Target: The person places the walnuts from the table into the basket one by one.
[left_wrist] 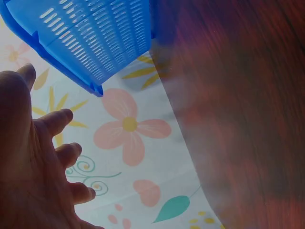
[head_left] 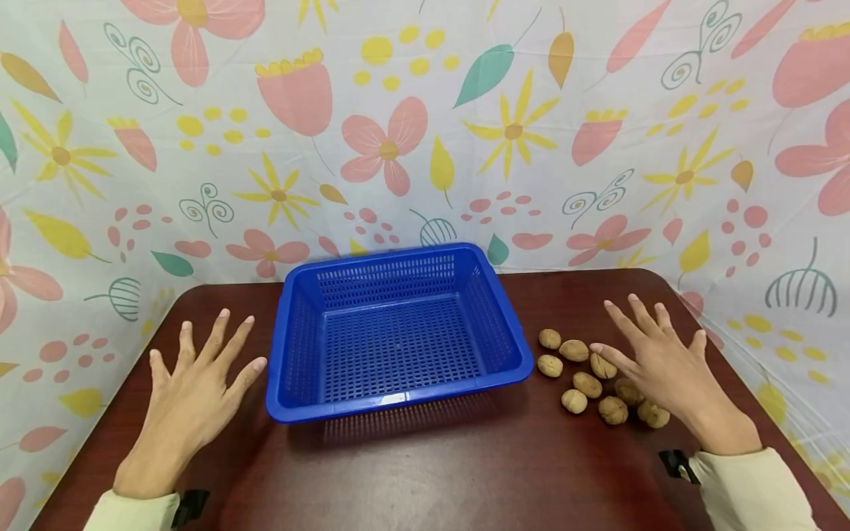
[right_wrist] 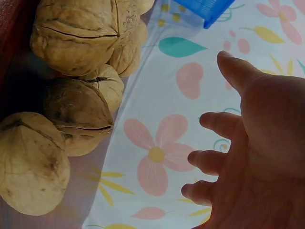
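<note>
A blue plastic basket point(head_left: 398, 398) with slotted walls stands in the middle of the table, and nothing lies in it. To its right is a loose group of several walnuts point(head_left: 587, 385), shown large in the right wrist view, where one pale walnut point(right_wrist: 33, 164) fills the lower left. My left hand point(head_left: 195, 394) is spread, palm down, left of the basket, holding nothing. Over the right edge of the walnuts my right hand point(head_left: 671, 369) is spread too, its fingers apart and holding nothing. It hides part of the group; the head view does not settle whether it touches any.
The dark reddish-brown table point(head_left: 425, 472) has rounded far corners. Behind it and along both sides hangs a white cloth point(head_left: 425, 214) printed with flowers and leaves. A black strap point(head_left: 679, 466) shows at the right wrist, and another black strap point(head_left: 190, 507) at the left.
</note>
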The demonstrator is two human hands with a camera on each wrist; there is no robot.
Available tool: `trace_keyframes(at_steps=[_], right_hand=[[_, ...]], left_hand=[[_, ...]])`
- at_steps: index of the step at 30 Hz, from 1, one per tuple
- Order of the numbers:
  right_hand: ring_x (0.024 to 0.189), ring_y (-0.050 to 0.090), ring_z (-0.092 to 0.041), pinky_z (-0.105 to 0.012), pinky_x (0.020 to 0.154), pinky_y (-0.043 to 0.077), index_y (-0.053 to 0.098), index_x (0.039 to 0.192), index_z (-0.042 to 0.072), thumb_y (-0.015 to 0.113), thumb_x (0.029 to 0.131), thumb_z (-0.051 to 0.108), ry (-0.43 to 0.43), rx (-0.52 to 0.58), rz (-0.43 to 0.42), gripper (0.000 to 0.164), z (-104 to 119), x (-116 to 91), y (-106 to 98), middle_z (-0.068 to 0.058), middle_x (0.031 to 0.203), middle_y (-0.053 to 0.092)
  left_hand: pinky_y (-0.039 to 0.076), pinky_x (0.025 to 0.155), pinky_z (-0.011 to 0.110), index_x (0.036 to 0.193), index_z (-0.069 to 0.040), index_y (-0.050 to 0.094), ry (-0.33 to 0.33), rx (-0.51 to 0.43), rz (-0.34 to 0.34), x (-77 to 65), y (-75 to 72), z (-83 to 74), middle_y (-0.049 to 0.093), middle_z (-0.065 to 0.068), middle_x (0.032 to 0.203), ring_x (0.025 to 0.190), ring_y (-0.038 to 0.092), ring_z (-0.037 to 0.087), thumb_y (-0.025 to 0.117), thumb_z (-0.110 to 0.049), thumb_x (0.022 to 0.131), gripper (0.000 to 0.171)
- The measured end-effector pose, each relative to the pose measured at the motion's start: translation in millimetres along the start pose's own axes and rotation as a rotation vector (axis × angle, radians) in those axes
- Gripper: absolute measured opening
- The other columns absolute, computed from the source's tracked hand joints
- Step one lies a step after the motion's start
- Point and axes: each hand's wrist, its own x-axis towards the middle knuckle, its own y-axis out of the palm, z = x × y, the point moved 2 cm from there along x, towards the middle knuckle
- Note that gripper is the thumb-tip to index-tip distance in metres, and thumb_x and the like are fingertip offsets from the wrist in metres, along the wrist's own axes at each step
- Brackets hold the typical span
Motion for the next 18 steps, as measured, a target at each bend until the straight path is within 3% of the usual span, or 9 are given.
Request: trace_keyframes(at_steps=[5,8,14,18], right_hand=[[0.152,0.008,-0.064,-0.097,0.098,0.003,0.017,0.169,0.02,0.048,0.107,0.06,0.0,0.01,0.003,0.08,-1,-3,4,-0.029,0.173,0.007],[0.153,0.007,-0.064,-0.097,0.098,0.003,0.017,0.169,0.021,0.049,0.107,0.059,-0.002,0.024,0.002,0.08,-2,-6,6,-0.029,0.173,0.008],[0.153,0.007,-0.063,-0.094,0.101,0.007,0.018,0.169,0.018,0.052,0.107,0.054,0.01,0.088,0.008,0.08,-7,-13,6,-0.031,0.172,0.01],[0.15,0.014,-0.065,-0.088,0.1,0.024,0.019,0.168,0.012,0.055,0.108,0.048,0.0,0.148,0.027,0.079,-16,-20,7,-0.034,0.17,0.012]], left_hand=[[-0.002,0.11,0.09,0.169,-0.031,0.019,-0.007,-0.016,0.021,-1.5,3.0,-0.1,0.012,0.015,0.177,0.155,0.001,0.062,0.036,-0.059,0.11,0.067],[-0.003,0.111,0.089,0.169,-0.03,0.019,-0.03,-0.08,0.06,-4.7,5.3,0.2,0.011,0.017,0.176,0.156,-0.001,0.061,0.034,-0.058,0.111,0.066],[0.006,0.115,0.086,0.169,-0.025,0.022,-0.072,-0.356,0.125,-9.6,7.1,-1.3,0.012,0.018,0.176,0.158,0.002,0.056,0.037,-0.053,0.112,0.065],[0.025,0.113,0.082,0.168,-0.024,0.025,-0.094,-0.523,0.146,-10.2,6.1,-3.2,0.023,0.02,0.173,0.155,0.021,0.056,0.042,-0.05,0.112,0.064]])
